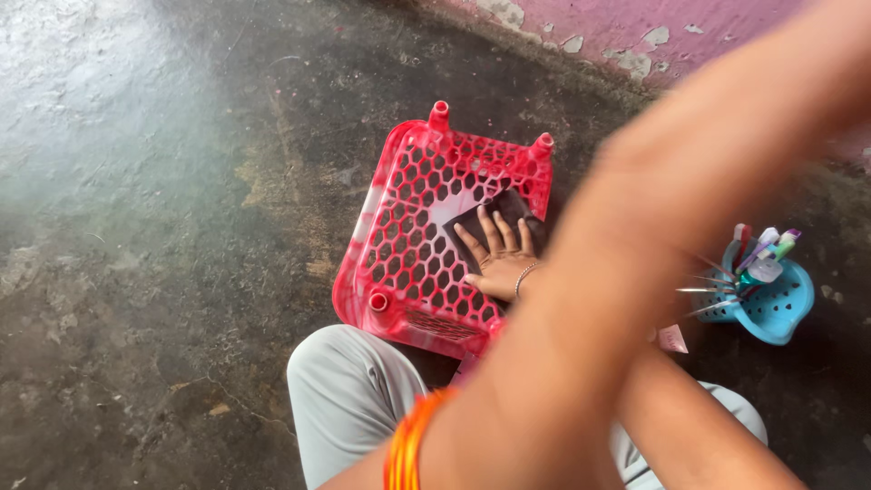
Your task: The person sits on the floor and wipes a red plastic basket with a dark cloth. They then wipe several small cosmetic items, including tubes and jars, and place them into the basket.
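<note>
Right hand (497, 259): one, fingers (491, 231) spread flat, released, pressing on one dark rectangular cloth patch (501, 210).
Patch position: under the fingertips, on one overturned red-and-white plastic lattice stool (408, 218); long axis toward upper right.
Left hand: out of frame, blurred forearm only; grip cannot be told.
Beside: one blue plastic holder of tools (767, 295).

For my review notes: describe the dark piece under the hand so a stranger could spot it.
On the dark floor lies an upturned red plastic stool with honeycomb holes. On it, a hand presses flat a dark rectangular sheet, the only solid, dull patch there.
</note>
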